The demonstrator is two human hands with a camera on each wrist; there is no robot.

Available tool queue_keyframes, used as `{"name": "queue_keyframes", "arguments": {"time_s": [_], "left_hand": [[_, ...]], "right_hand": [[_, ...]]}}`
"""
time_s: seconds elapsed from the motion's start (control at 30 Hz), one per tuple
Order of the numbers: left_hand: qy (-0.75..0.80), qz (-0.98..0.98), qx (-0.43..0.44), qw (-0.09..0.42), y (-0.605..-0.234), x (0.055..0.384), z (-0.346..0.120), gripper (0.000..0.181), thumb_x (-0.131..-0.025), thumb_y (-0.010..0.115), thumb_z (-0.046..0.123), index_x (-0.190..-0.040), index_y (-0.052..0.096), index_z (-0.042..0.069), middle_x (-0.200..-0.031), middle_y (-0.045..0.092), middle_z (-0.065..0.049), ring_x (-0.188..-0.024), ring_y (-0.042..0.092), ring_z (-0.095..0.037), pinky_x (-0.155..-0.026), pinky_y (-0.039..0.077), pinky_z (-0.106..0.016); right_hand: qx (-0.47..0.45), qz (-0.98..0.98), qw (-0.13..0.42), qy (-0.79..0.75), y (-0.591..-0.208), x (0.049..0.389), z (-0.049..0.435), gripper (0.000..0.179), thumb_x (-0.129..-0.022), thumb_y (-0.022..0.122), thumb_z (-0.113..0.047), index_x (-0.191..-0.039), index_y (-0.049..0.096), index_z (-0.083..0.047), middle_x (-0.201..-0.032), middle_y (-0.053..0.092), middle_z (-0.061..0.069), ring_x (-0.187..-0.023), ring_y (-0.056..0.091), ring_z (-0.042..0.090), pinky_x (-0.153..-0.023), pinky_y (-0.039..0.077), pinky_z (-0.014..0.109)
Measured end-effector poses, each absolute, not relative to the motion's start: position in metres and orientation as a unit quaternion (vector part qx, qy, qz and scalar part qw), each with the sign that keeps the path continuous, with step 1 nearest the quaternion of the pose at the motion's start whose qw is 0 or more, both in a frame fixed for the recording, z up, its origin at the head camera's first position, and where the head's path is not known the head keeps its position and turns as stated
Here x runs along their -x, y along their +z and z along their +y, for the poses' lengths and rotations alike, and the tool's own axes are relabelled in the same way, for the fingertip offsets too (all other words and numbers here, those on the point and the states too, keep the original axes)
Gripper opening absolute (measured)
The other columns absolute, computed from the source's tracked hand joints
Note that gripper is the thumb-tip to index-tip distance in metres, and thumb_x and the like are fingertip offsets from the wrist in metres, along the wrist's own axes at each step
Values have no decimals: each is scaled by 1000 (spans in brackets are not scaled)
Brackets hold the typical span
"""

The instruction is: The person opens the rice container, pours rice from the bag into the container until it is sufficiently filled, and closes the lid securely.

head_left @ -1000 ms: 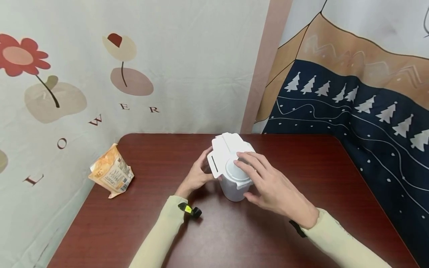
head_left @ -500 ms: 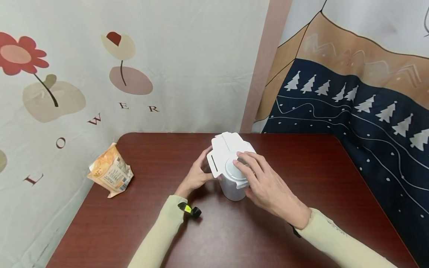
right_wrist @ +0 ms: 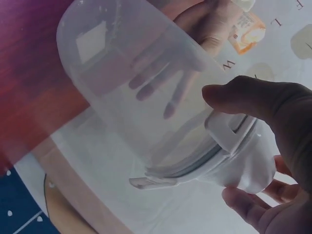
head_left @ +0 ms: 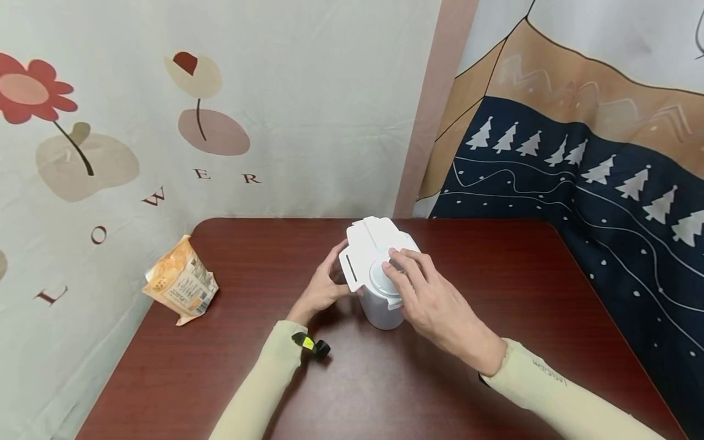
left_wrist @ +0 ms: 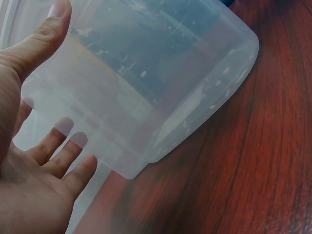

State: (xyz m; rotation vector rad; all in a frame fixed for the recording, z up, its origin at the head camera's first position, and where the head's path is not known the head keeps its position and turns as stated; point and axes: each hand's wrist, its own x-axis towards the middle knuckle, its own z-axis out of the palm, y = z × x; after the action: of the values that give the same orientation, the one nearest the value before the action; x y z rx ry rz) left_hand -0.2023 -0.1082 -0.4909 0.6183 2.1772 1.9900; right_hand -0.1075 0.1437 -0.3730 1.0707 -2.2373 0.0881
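Note:
A translucent plastic storage container (head_left: pixel 379 308) with a white latched lid (head_left: pixel 371 241) stands upright on the table. Along its left side, my left hand (head_left: pixel 321 290) holds the wall; in the left wrist view the thumb (left_wrist: pixel 41 41) lies on one face and the fingertips (left_wrist: pixel 80 170) show against another. My right hand (head_left: pixel 445 315) grips the lid from the right, its fingers over the round raised cap (head_left: pixel 381 278). The right wrist view has the right thumb (right_wrist: pixel 239 95) at a side latch (right_wrist: pixel 222 129), which still hangs out from the lid. Another latch (right_wrist: pixel 153 183) also sticks out.
An orange and cream snack packet (head_left: pixel 184 284) stands at the table's left edge. The dark red wooden table (head_left: pixel 247 256) ends at a printed cloth backdrop (head_left: pixel 330 110) behind. A black band with a small device (head_left: pixel 313 343) is on the left wrist.
My right hand has shifted slightly left, and its thumb has moved in to the lid's edge. The left hand and the container have stayed in place.

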Motion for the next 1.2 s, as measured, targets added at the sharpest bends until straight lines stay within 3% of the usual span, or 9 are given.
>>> {"name": "queue_keyframes", "arguments": {"time_s": [0.27, 0.43, 0.73, 0.87, 1.03, 1.2], "left_hand": [[660, 721, -203, 58, -493, 200, -109, 109, -72, 86, -8, -161, 31, 21, -147, 57, -18, -129, 57, -21, -103, 48, -24], [658, 724, -197, 55, -495, 200, -108, 111, -70, 88, -7, -160, 33, 25, -146, 57, -15, -129, 58, -25, -102, 50, -24], [643, 740, -190, 44, -492, 197, -102, 111, -70, 89, -5, -160, 32, 26, -144, 59, -14, -125, 60, -23, -97, 52, -23], [642, 740, -197, 36, -492, 198, -100, 111, -69, 89, -6, -160, 32, 24, -144, 58, -14, -123, 60, -22, -98, 52, -24], [620, 760, -195, 18, -492, 200, -101, 111, -68, 91, -2, -160, 35, 24, -151, 54, -9, -131, 53, -19, -107, 43, -24], [636, 746, -199, 25, -490, 204, -101, 110, -70, 89, -5, -160, 33, 23, -149, 56, -13, -129, 56, -21, -100, 49, -22]], "right_hand": [[-406, -851, 333, 1, -374, 106, 140, 46, -87, 58, 2, -133, 55, 7, -137, 57, 27, -120, 57, 43, -94, 61, 38], [-399, -854, 334, -8, -377, 105, 140, 41, -94, 49, 1, -134, 54, 9, -138, 57, 29, -120, 56, 44, -93, 61, 39], [-394, -854, 341, 0, -380, 104, 140, 40, -98, 38, 0, -133, 54, 10, -137, 56, 31, -121, 56, 46, -97, 60, 41], [-395, -853, 341, 5, -381, 104, 140, 42, -94, 44, 0, -133, 53, 11, -136, 56, 31, -122, 56, 47, -100, 58, 43], [-402, -847, 345, 49, -377, 105, 142, 57, -73, 65, -5, -128, 57, 8, -134, 59, 27, -120, 57, 43, -93, 61, 42], [-399, -855, 329, 32, -371, 104, 142, 70, -64, 75, -9, -130, 55, 5, -138, 57, 25, -122, 55, 41, -88, 63, 37]]}}
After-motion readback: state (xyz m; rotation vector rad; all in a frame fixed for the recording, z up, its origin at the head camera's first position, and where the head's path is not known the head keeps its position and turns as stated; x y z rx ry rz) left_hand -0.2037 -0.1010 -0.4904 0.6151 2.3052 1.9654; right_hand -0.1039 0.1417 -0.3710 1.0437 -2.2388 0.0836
